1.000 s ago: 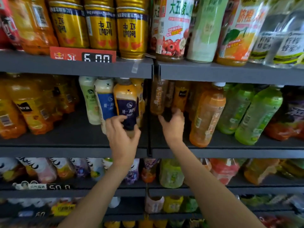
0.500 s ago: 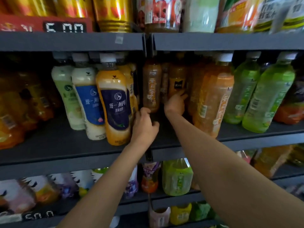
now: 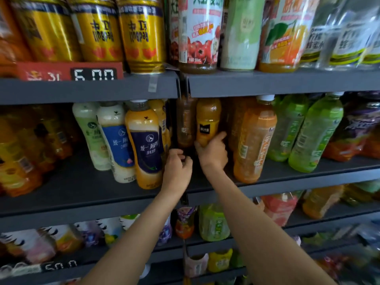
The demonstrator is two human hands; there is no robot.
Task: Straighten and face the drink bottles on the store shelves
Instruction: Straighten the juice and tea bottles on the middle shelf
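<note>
Deep on the middle shelf (image 3: 287,173), the right hand (image 3: 212,154) grips a full, smooth, heavy-looking amber bottle (image 3: 208,120) low on its body, while the left hand (image 3: 176,171) hangs loosely curled, holding nothing.

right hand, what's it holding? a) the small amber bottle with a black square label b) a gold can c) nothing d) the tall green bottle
a: the right hand has its grip around the base of the small amber bottle with a black square label on the middle shelf.
</note>
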